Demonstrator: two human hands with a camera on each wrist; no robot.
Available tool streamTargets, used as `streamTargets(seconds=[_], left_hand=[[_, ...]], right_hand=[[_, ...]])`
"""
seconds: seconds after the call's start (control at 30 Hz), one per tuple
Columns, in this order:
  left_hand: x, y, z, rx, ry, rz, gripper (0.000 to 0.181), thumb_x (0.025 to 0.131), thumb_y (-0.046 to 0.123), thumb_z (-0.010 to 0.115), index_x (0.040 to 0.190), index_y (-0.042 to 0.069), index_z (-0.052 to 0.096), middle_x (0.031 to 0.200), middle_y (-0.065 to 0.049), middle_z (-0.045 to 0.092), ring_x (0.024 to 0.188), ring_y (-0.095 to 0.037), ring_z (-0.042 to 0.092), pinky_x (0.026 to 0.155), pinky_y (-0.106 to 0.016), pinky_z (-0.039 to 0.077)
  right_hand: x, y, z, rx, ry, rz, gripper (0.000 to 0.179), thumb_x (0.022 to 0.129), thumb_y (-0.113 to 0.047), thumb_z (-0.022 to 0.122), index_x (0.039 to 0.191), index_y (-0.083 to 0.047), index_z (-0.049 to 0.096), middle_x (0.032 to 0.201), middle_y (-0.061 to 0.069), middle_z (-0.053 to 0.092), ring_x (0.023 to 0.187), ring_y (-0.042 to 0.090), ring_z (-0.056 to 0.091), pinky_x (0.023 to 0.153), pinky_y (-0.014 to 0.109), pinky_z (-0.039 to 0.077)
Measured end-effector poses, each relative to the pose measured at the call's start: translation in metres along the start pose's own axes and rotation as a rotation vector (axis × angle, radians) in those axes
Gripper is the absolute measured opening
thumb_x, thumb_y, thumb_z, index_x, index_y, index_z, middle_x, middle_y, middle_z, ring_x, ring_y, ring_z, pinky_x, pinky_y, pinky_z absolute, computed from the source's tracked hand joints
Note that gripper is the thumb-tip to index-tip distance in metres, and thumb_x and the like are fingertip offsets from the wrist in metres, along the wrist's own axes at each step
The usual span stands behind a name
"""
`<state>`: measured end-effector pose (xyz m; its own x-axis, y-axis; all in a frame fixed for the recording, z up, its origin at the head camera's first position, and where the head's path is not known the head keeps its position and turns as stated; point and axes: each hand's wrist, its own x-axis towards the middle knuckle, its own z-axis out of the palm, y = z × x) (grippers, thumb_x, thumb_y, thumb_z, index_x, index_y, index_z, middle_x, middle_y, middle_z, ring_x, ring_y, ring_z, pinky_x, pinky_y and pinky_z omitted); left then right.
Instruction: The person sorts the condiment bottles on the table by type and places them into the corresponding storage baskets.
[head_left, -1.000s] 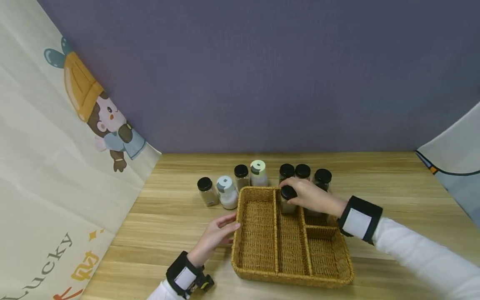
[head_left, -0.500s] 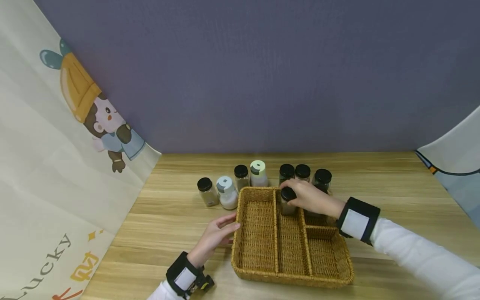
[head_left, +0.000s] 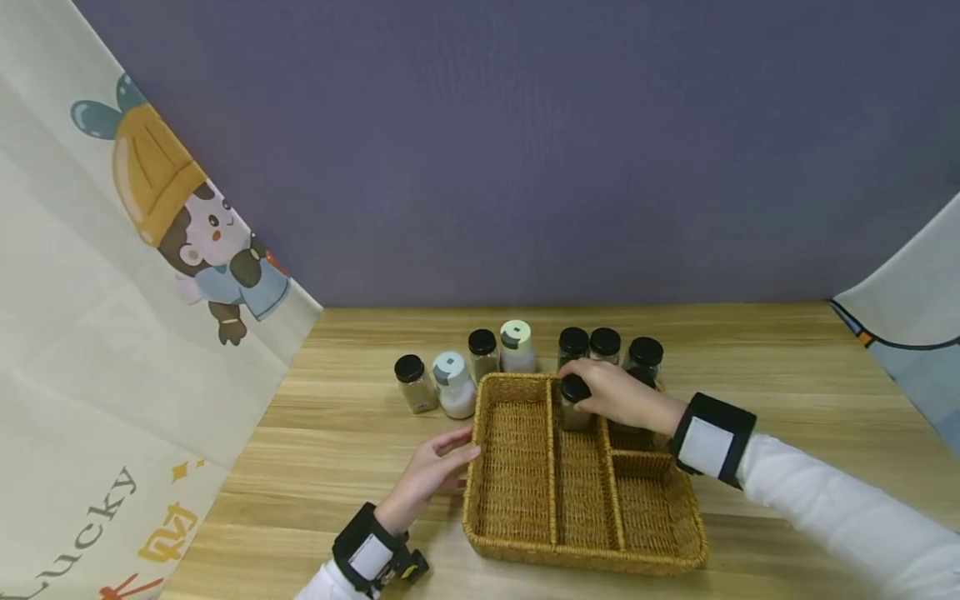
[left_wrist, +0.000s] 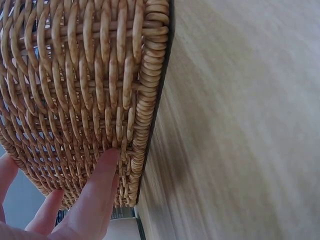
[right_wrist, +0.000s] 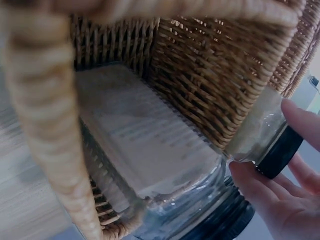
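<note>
My right hand [head_left: 618,392] grips a spice jar [head_left: 576,412] by its black lid, and the jar stands upright at the back of the middle compartment of a wicker basket [head_left: 517,554]. The right wrist view shows thumb and fingers around that lid [right_wrist: 280,152]. Closer to that camera, a second glass jar [right_wrist: 150,135] of pale powder fills the back right compartment; in the head view my hand mostly covers it. My left hand [head_left: 431,467] rests on the basket's left side, extended fingers [left_wrist: 95,197] touching the woven outer wall.
Behind the basket are several black-lidded jars, one [head_left: 645,354] at the right. Left of them stand two white-capped shakers, one [head_left: 453,387] by the basket's corner, and two more black-lidded jars, one [head_left: 416,385] outermost. The wooden table [head_left: 787,375] meets a dark backdrop [head_left: 525,167].
The right hand and the jar in its grip have shifted very slightly left and down. The left hand and basket have stayed in place.
</note>
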<state>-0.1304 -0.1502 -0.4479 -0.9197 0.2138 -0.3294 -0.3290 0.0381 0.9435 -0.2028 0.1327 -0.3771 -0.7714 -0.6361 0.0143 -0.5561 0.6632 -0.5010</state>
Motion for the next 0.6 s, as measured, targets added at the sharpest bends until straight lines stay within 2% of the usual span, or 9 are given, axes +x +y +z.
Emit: streamTargets(seconds=[0.17,0.33,0.4,0.6], left_hand=[[0.001,-0.0021,-0.001,0.021,-0.014,0.026,0.064,0.079,0.028,0.066,0.129,-0.003,0.04,0.13,-0.025,0.04,0.094,-0.027,0.059,0.077,-0.04,0.052],[0.0041,-0.0064,-0.0036,0.033,-0.02,0.023,0.068,0.076,0.033,0.068,0.129,0.0,0.041,0.129,-0.022,0.042,0.092,-0.023,0.06,0.076,-0.038,0.053],[0.0045,-0.0064,-0.004,0.027,-0.015,0.0,0.069,0.074,0.034,0.069,0.129,0.002,0.042,0.13,-0.019,0.043,0.092,-0.022,0.06,0.076,-0.036,0.053],[0.0029,-0.0042,-0.0034,0.024,-0.026,0.014,0.068,0.076,0.031,0.067,0.129,-0.001,0.04,0.13,-0.023,0.041,0.094,-0.025,0.059,0.077,-0.039,0.052]], right_hand=[[0.0003,-0.0007,-0.0002,-0.006,-0.004,0.002,0.047,0.073,-0.005,0.07,0.115,0.001,0.05,0.112,0.015,0.054,0.094,0.025,0.057,0.074,0.033,0.052],[0.0021,-0.0017,-0.0011,-0.024,-0.011,0.013,0.047,0.073,-0.006,0.071,0.114,0.0,0.051,0.112,0.015,0.054,0.096,0.027,0.056,0.076,0.036,0.051],[0.0031,-0.0023,-0.0016,-0.031,-0.018,0.017,0.047,0.072,-0.007,0.071,0.114,0.0,0.051,0.111,0.015,0.054,0.098,0.029,0.055,0.078,0.038,0.051],[0.0058,-0.0032,-0.003,-0.034,-0.049,0.054,0.047,0.072,-0.007,0.071,0.113,-0.001,0.05,0.112,0.017,0.053,0.1,0.031,0.053,0.075,0.037,0.051]])
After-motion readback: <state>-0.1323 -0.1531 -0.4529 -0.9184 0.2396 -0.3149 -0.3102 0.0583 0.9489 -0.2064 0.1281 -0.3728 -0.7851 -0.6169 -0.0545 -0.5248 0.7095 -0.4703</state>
